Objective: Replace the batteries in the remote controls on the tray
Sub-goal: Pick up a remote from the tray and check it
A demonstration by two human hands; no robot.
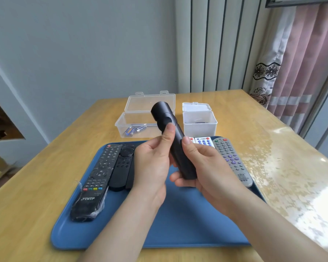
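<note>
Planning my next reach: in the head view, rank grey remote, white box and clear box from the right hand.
1. Grey remote, just beside the right hand, on the tray.
2. White box, straight ahead past the tray.
3. Clear box, farther back-left.

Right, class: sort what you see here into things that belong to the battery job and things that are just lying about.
Belong to the job: black remote gripped by the left hand and right hand; long remote and grey remote on the tray; batteries in the clear box; white box.
Just lying about: curtain; cardboard box at the far left.
</note>
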